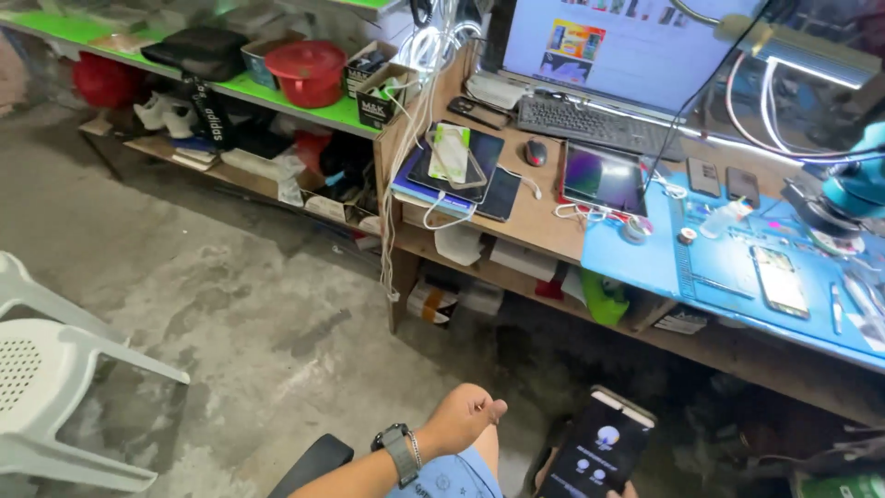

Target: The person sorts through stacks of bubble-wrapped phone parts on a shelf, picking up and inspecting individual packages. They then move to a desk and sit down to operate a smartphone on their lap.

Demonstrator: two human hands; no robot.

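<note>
1. Black and glossy, a smartphone [597, 450] is showing at the bottom of the frame, right of centre, its screen lit with a round icon and a few small buttons.
2. The right hand [629, 491] is barely peeking in at the bottom edge under the phone; its grip is grasping the smartphone from below, with only fingertips showing.
3. The left hand [463, 417] is sitting at bottom centre, just left of the phone and apart from it, curled into a loose, clenched fist holding nothing. A dark wristwatch [398, 452] and a thin bracelet are circling the wrist.
4. Below the left hand, a knee in light blue shorts [452, 478] is showing, with the dark arm of a chair [313, 464] to its left.
5. A blue mat [701, 277] is covering the tabletop at the right of the frame, and another phone [780, 280] is lying face up on it, well apart from the hands.
6. A tablet [605, 178] is lying at the upper centre-right, beside a black keyboard [590, 123] and a mouse [536, 151], under a lit monitor [618, 41].
7. A red lidded pot [306, 70] is standing on the green shelf [277, 97] at upper left.
8. A white plastic chair [46, 387] is standing on the concrete floor [277, 314] at the left edge.
</note>
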